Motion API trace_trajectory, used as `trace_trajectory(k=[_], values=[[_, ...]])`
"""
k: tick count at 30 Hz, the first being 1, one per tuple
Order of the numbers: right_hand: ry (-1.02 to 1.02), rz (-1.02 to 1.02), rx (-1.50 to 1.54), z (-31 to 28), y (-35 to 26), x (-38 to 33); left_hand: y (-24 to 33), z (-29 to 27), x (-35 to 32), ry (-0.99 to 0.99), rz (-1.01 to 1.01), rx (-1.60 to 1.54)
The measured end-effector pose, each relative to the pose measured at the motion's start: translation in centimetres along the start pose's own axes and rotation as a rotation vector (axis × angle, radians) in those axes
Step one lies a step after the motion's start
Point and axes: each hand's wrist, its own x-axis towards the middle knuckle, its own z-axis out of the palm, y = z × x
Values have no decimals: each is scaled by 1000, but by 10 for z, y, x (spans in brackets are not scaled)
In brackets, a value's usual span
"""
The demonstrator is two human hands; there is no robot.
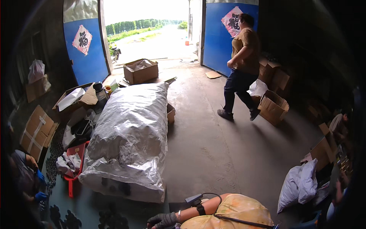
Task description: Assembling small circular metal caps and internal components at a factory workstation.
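Head view: one grey-gloved right hand (164,220) is near the bottom edge, just below one big shiny plastic sack (127,129). I can't tell if its fingers are apart. One red dustpan (70,186) sits left; two blue doors (100,57) stand behind.

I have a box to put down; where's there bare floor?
Bare concrete floor lies between the plastic-wrapped bundle and the white sacking at right. Left of the bundle is crowded: red dustpan, taped carton.

- The sleeve (244,208) was pale yellow, mottled with orange.
- A grey glove (164,220) covered the hand (163,220).
- Black strap (199,208), grey box (193,198) and black cable (240,220) were worn.
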Motion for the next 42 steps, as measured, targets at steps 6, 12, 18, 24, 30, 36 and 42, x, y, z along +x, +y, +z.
trace_trajectory(k=[6,12,18,24,30,36,42], values=[[-102,70,27,11,-10,4,3,-17,-19,87,32,-107],[-192,-71,7,13,17,10,4,-29,-36,178,58,-224],[-307,158,-293,15,-8,16,6,-40,-53,264,72,-374],[-290,-45,-301,15,12,22,9,-56,-56,311,116,-294],[-324,177,-128,32,-4,27,0,-76,-56,103,171,-285],[-358,238,-144,40,2,33,-9,-68,-61,274,326,-54],[-406,293,-159,53,8,39,-4,-65,-71,338,405,21]])
